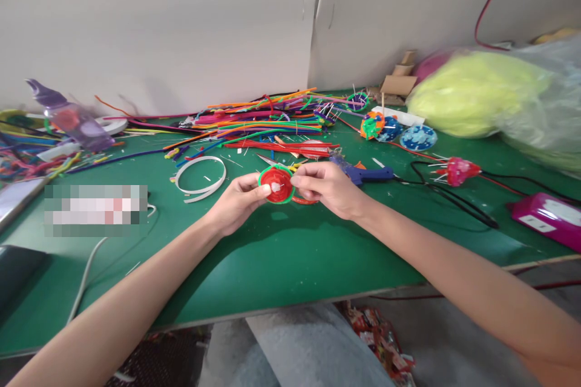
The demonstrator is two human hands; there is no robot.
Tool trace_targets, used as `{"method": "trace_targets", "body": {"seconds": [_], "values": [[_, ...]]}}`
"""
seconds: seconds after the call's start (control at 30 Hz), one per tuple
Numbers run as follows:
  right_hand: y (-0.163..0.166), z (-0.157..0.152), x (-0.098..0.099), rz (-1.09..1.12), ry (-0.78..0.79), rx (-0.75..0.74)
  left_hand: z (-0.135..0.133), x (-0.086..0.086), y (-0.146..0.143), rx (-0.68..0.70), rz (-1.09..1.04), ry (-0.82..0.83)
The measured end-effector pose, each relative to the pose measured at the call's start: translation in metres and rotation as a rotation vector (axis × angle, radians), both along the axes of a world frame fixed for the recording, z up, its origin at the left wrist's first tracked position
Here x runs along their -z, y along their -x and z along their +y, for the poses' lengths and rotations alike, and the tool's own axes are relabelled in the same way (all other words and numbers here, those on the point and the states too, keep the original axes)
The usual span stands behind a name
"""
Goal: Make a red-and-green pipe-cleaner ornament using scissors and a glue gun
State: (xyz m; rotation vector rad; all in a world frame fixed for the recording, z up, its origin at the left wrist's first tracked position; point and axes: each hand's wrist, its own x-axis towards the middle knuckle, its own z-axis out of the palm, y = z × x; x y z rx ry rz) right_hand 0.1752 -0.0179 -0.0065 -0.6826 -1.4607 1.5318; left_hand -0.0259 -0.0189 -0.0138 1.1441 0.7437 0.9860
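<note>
Over the green table [281, 260], both my hands hold a small round spiral of red pipe cleaner with a green rim [276, 184]. My left hand [236, 202] pinches its left edge with thumb and fingers. Pinching the right edge is my right hand [329, 187], with a loop of red-orange pipe cleaner [305, 199] under its fingers. A dab of whitish glue shows in the spiral's middle.
A pile of coloured pipe cleaners [267, 124] lies behind, with a white headband [202, 178], a blue glue gun [363, 174], finished spiral pieces [390, 130], a pink piece with pins [458, 170], a magenta box [547, 217], black cables, a yellow-green bag [476, 94] and a purple bottle [72, 118].
</note>
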Motion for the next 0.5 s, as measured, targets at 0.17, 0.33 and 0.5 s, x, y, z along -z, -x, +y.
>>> {"method": "trace_targets", "body": {"seconds": [0.17, 0.33, 0.5], "values": [[-0.0004, -0.0008, -0.0020, 0.001, -0.008, -0.007, -0.0007, -0.0003, -0.0005, 0.007, -0.013, -0.002], [-0.0001, -0.0007, -0.0030, -0.006, -0.016, -0.004, -0.0010, -0.0014, -0.0008, 0.007, -0.021, 0.012], [-0.0006, 0.0004, -0.0004, -0.002, -0.012, -0.007, -0.0007, -0.0020, -0.0009, 0.007, -0.004, 0.011]]}}
